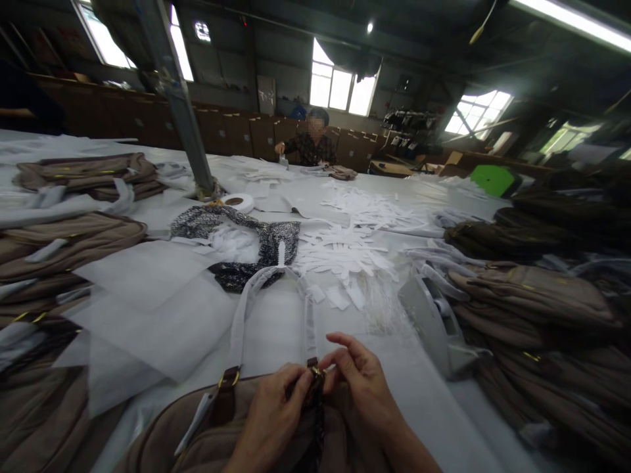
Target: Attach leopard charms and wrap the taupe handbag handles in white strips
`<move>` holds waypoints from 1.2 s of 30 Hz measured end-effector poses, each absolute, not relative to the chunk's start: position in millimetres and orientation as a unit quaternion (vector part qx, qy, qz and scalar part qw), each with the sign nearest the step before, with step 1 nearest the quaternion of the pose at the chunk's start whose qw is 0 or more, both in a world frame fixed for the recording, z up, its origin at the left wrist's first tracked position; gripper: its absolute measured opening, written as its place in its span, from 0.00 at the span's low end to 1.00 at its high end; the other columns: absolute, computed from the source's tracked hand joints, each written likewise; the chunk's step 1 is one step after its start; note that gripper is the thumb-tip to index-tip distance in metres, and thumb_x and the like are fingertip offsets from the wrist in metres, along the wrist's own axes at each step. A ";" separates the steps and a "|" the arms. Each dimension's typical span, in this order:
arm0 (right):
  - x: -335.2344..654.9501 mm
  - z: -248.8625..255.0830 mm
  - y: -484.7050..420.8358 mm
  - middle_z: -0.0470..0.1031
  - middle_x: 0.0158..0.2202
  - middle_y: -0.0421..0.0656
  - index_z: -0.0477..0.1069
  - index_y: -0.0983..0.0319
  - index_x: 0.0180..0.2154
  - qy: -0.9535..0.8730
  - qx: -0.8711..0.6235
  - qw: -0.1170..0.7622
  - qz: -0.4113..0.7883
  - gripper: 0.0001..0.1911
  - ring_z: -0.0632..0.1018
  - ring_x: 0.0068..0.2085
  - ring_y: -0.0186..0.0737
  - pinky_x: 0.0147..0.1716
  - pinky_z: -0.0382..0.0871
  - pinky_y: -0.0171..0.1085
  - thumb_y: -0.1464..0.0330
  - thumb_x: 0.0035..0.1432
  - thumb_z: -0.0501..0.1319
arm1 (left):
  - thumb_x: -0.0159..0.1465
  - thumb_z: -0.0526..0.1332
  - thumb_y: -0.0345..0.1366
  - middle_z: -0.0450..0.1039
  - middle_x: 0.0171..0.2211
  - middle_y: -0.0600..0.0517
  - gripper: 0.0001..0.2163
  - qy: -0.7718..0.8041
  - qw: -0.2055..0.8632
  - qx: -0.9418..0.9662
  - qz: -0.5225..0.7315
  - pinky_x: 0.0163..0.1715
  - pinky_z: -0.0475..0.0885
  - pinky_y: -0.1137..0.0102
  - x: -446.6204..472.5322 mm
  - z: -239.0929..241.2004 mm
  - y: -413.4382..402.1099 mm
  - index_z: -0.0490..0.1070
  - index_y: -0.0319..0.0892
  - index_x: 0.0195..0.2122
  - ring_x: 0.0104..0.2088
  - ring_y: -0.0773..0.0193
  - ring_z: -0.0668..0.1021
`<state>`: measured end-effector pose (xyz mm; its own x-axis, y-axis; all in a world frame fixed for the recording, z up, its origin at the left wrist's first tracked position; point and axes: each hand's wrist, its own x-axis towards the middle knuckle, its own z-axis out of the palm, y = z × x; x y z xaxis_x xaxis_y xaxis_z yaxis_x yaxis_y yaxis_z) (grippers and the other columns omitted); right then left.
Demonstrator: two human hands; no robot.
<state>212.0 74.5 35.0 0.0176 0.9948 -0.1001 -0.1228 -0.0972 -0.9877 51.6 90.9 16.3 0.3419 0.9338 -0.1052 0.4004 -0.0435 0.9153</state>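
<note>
A brown handbag (162, 427) lies in front of me, its loop handles (308, 322) wrapped in pale film or paper and standing up from it. At the base of the right handle end is a gold-coloured metal fitting (316, 372) with a brown leather tab. My left hand (273, 410) pinches at this fitting, thumb against the curled fingers. Just right of it, my right hand (362, 387) has thumb and forefinger brought together beside the fitting; whatever is between them is too small to make out. A dark patterned strip (319, 420) hangs below the fitting.
Brown bags are stacked at left (64, 243) and right (542, 295). White sheets (152, 309), paper strips (345, 253), a tape roll (237, 202) and a grey tape dispenser (428, 322) lie on the table. A post (185, 112) rises left; a person (313, 144) works opposite.
</note>
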 end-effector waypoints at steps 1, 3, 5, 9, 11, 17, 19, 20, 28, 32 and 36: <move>210.3 34.4 76.3 0.77 0.33 0.42 0.69 0.59 0.46 -0.441 -0.504 0.494 0.555 0.15 0.72 0.20 0.28 0.22 0.66 0.30 0.60 0.61 0.55 | 0.64 0.50 0.43 0.71 0.25 0.54 0.16 0.502 0.491 0.653 0.285 0.29 0.63 0.72 50.5 16.2 90.9 0.72 0.41 0.28 0.29 0.63 0.72; 210.9 31.9 77.3 0.76 0.30 0.41 0.73 0.61 0.41 -0.469 -0.537 0.457 0.532 0.14 0.67 0.16 0.25 0.16 0.58 0.28 0.60 0.58 0.57 | 0.62 0.53 0.46 0.70 0.23 0.54 0.16 0.509 0.524 0.607 0.313 0.28 0.63 0.73 47.6 14.6 91.6 0.72 0.41 0.28 0.27 0.64 0.71; 214.3 29.3 75.7 0.74 0.22 0.38 0.76 0.61 0.39 -0.502 -0.575 0.428 0.484 0.14 0.66 0.15 0.26 0.16 0.58 0.28 0.60 0.57 0.59 | 0.59 0.57 0.47 0.71 0.23 0.55 0.15 0.524 0.552 0.544 0.352 0.27 0.63 0.73 44.7 12.3 92.8 0.73 0.40 0.28 0.26 0.65 0.70; 215.9 29.2 72.4 0.65 0.11 0.35 0.78 0.61 0.39 -0.526 -0.601 0.412 0.439 0.14 0.66 0.16 0.30 0.19 0.59 0.30 0.60 0.56 0.60 | 0.56 0.61 0.45 0.70 0.24 0.55 0.12 0.511 0.553 0.511 0.414 0.30 0.65 0.74 43.8 15.5 95.6 0.73 0.41 0.27 0.28 0.66 0.71; 211.9 32.3 73.5 0.65 0.12 0.35 0.78 0.62 0.38 -0.509 -0.581 0.415 0.480 0.15 0.65 0.15 0.29 0.17 0.57 0.29 0.59 0.56 0.61 | 0.57 0.61 0.42 0.70 0.27 0.54 0.10 0.467 0.548 0.552 0.420 0.33 0.65 0.75 46.5 22.5 97.6 0.73 0.41 0.26 0.31 0.66 0.72; 206.7 46.0 79.7 0.68 0.16 0.36 0.78 0.61 0.38 -0.482 -0.522 0.422 0.563 0.13 0.67 0.19 0.28 0.18 0.57 0.28 0.60 0.55 0.62 | 0.57 0.62 0.40 0.68 0.25 0.54 0.09 0.425 0.595 0.538 0.419 0.32 0.66 0.75 57.5 37.3 106.6 0.74 0.40 0.24 0.30 0.66 0.71; 209.6 49.7 78.4 0.75 0.24 0.39 0.78 0.60 0.38 -0.504 -0.524 0.424 0.541 0.11 0.74 0.28 0.34 0.26 0.65 0.29 0.62 0.56 0.62 | 0.56 0.62 0.40 0.69 0.24 0.54 0.10 0.425 0.619 0.521 0.406 0.31 0.66 0.74 60.5 34.8 107.6 0.74 0.39 0.24 0.29 0.66 0.71; 211.2 51.0 77.2 0.77 0.27 0.39 0.78 0.59 0.38 -0.522 -0.527 0.419 0.524 0.10 0.76 0.32 0.37 0.30 0.67 0.31 0.64 0.56 0.61 | 0.56 0.62 0.41 0.69 0.24 0.54 0.10 0.426 0.629 0.513 0.399 0.31 0.66 0.74 61.8 32.3 107.3 0.74 0.39 0.25 0.29 0.66 0.71; 224.3 39.8 67.0 0.77 0.28 0.39 0.77 0.59 0.31 -0.570 -0.611 0.382 0.395 0.08 0.76 0.30 0.37 0.30 0.66 0.31 0.66 0.56 0.60 | 0.60 0.57 0.41 0.71 0.31 0.52 0.11 0.484 0.570 0.544 0.380 0.32 0.66 0.71 65.4 9.2 101.0 0.72 0.42 0.40 0.30 0.64 0.72; 233.3 25.8 70.3 0.75 0.25 0.40 0.74 0.63 0.31 -0.524 -0.641 0.383 0.410 0.09 0.74 0.28 0.37 0.27 0.66 0.32 0.65 0.56 0.58 | 0.60 0.55 0.32 0.68 0.33 0.52 0.09 0.463 0.463 0.690 0.308 0.35 0.65 0.70 66.3 10.6 101.4 0.72 0.45 0.39 0.34 0.64 0.72; 237.6 24.2 76.2 0.74 0.26 0.40 0.73 0.62 0.34 -0.550 -0.668 0.349 0.359 0.08 0.74 0.28 0.37 0.28 0.64 0.32 0.68 0.58 0.55 | 0.59 0.52 0.28 0.67 0.30 0.53 0.09 0.479 0.441 0.702 0.288 0.34 0.63 0.71 66.9 13.0 104.0 0.71 0.44 0.30 0.33 0.64 0.71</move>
<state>237.6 76.2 24.2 0.1362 0.9861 -0.0955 0.4847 -0.1504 -0.8617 66.9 104.0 13.0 0.3751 0.9268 -0.0180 0.4192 -0.1523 0.8950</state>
